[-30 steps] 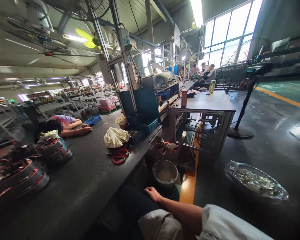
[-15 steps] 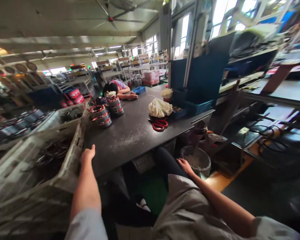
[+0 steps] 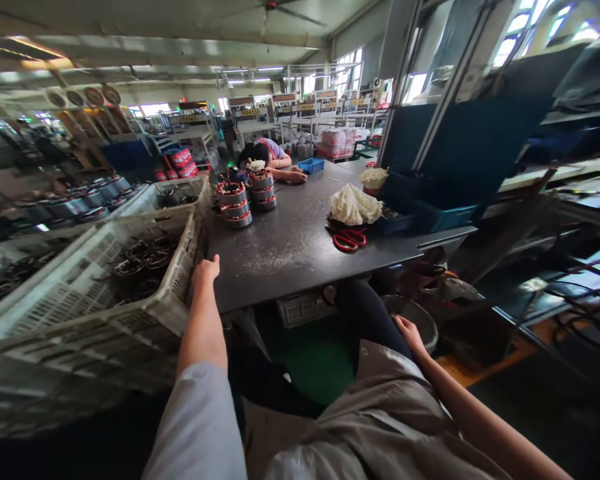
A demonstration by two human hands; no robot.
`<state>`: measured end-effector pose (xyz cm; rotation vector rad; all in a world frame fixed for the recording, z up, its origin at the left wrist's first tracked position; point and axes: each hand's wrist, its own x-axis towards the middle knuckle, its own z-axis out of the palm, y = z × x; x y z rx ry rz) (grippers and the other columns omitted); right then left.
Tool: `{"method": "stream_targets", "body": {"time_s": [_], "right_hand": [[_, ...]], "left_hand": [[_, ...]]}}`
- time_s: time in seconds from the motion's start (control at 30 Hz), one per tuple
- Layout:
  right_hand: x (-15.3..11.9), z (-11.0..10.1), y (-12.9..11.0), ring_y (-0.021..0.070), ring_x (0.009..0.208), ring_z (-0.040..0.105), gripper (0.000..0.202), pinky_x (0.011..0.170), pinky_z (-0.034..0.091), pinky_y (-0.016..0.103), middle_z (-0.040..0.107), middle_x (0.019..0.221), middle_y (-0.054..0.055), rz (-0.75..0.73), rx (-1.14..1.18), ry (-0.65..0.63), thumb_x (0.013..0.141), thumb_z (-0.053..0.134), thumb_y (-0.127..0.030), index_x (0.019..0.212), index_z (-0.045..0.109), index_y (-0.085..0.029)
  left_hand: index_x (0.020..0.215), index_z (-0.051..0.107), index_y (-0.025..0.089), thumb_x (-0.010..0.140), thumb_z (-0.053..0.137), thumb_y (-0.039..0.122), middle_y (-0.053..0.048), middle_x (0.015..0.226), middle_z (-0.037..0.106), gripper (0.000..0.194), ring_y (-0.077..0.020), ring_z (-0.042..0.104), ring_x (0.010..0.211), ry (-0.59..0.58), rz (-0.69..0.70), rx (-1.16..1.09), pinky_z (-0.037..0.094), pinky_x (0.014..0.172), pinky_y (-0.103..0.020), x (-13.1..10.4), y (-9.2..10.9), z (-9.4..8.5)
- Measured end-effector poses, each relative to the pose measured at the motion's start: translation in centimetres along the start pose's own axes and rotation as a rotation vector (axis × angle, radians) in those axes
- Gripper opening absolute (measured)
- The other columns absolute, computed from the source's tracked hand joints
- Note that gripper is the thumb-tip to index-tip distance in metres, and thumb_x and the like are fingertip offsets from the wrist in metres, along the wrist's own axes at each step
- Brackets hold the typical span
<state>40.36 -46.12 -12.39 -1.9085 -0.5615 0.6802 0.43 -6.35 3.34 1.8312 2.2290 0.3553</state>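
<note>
Grey-white perforated plastic crate (image 3: 105,293), large and slatted, stood at far left against the table's edge; dark wound coils (image 3: 140,257) lay inside it. Left hand (image 3: 205,272), arm outstretched, rested on the crate's near corner rim where it met the table, fingers curled over the edge and closed on the rim. Dark grey flat-topped work table (image 3: 290,247) ran away from the viewer. Stacked round metal stators with copper-red windings (image 3: 237,203) stood on it towards the far left, well apart from the hand. Behind them a person (image 3: 267,155) lay slumped forward on the tabletop. Crumpled white cloth (image 3: 354,204) sat further right, with red-handled scissors (image 3: 349,240) just beside its near edge. Right hand (image 3: 409,331), lowest and rightmost, lay flat on the wearer's dark-trousered knee, fingers loosely extended, holding nothing, next to a round grey bucket (image 3: 425,320) under the table.
</note>
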Motion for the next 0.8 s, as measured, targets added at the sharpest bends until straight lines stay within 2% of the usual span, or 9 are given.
{"method": "stream_targets", "body": {"time_s": [0.2, 0.27, 0.37, 0.43, 0.5, 0.6, 0.67, 0.73, 0.8], "right_hand": [[0.2, 0.9, -0.4, 0.0197, 0.066, 0.041, 0.062, 0.062, 0.031, 0.030, 0.045, 0.063, 0.005, -0.124, -0.016, 0.108, 0.057, 0.042, -0.075, 0.067, 0.050, -0.015], [-0.2, 2.0, -2.2, 0.0159, 0.061, 0.035, 0.061, 0.058, 0.029, 0.028, 0.040, 0.061, 0.002, -0.254, 0.026, 0.140, 0.070, 0.042, -0.075, 0.066, 0.047, -0.015], [-1.5, 4.1, -7.4, 0.0131, 0.057, 0.035, 0.056, 0.053, 0.028, 0.025, 0.039, 0.060, 0.002, -0.537, 0.123, 0.065, 0.087, 0.046, -0.065, 0.067, 0.047, -0.013], [-2.6, 5.4, -12.3, 0.0098, 0.051, 0.031, 0.046, 0.046, 0.025, 0.022, 0.036, 0.058, 0.001, -0.831, 0.216, -0.064, 0.101, 0.048, -0.043, 0.068, 0.047, -0.011], [-4.1, 6.2, -17.8, 0.0089, 0.051, 0.036, 0.032, 0.047, 0.029, 0.019, 0.042, 0.062, 0.000, -1.050, 0.275, -0.280, 0.104, 0.046, -0.025, 0.075, 0.050, -0.012], [-7.3, 6.5, -26.4, 0.0103, 0.069, 0.052, 0.020, 0.062, 0.040, 0.021, 0.054, 0.080, 0.001, -1.348, 0.296, -0.602, 0.104, 0.042, -0.017, 0.098, 0.061, -0.018], [-9.9, 6.2, -31.9, 0.0188, 0.087, 0.057, 0.023, 0.076, 0.047, 0.033, 0.058, 0.093, 0.007, -1.439, 0.415, -0.878, 0.105, 0.040, -0.021, 0.105, 0.062, -0.018], [-12.6, 5.7, -36.5, 0.0216, 0.100, 0.058, 0.026, 0.090, 0.047, 0.040, 0.059, 0.106, 0.009, -1.481, 0.519, -1.168, 0.109, 0.039, -0.027, 0.119, 0.060, -0.018], [-14.8, 5.5, -39.3, 0.0173, 0.102, 0.059, 0.025, 0.089, 0.050, 0.033, 0.061, 0.107, 0.008, -1.495, 0.572, -1.353, 0.109, 0.037, -0.025, 0.121, 0.060, -0.020]], "left_hand": [[0.124, 0.056, -0.006, 0.108, 0.042, 0.046, -0.029, 0.120, 0.056, 0.057, -0.0375, 0.052, 0.115, -0.004, 0.020, 0.025, 0.045, 0.096, -0.042, -0.5, 0.0, -0.1], [0.124, 0.056, -0.006, 0.108, 0.041, 0.047, -0.029, 0.120, 0.056, 0.057, -0.0374, 0.052, 0.115, -0.011, 0.017, 0.039, 0.045, 0.095, -0.042, -0.7, 0.0, -0.2], [0.125, 0.055, -0.006, 0.109, 0.038, 0.047, -0.029, 0.120, 0.056, 0.057, -0.0370, 0.053, 0.114, -0.010, 0.004, 0.056, 0.045, 0.094, -0.041, -0.9, 0.0, -0.3], [0.124, 0.056, -0.004, 0.110, 0.038, 0.046, -0.028, 0.119, 0.057, 0.056, -0.0362, 0.054, 0.113, -0.012, 0.000, 0.060, 0.045, 0.093, -0.039, -1.2, -0.1, -0.4], [0.123, 0.057, -0.004, 0.110, 0.039, 0.046, -0.028, 0.118, 0.058, 0.055, -0.0355, 0.055, 0.112, -0.017, -0.002, 0.060, 0.046, 0.092, -0.037, -1.3, -0.3, -0.3], [0.122, 0.058, -0.004, 0.110, 0.039, 0.046, -0.028, 0.115, 0.059, 0.055, -0.0352, 0.056, 0.111, -0.011, -0.002, 0.053, 0.047, 0.090, -0.036, -1.2, -0.7, 0.0], [0.122, 0.057, -0.004, 0.110, 0.039, 0.045, -0.028, 0.114, 0.060, 0.054, -0.0352, 0.056, 0.111, -0.009, -0.002, 0.049, 0.047, 0.089, -0.035, -1.2, -1.0, 0.2], [0.121, 0.057, -0.005, 0.110, 0.039, 0.045, -0.029, 0.111, 0.060, 0.054, -0.0357, 0.057, 0.109, -0.011, 0.005, 0.044, 0.047, 0.086, -0.034, -1.3, -1.3, 0.3], [0.121, 0.056, -0.006, 0.111, 0.038, 0.044, -0.029, 0.110, 0.060, 0.054, -0.0364, 0.058, 0.108, -0.010, 0.010, 0.044, 0.047, 0.084, -0.034, -1.6, -1.5, 0.4]]}}
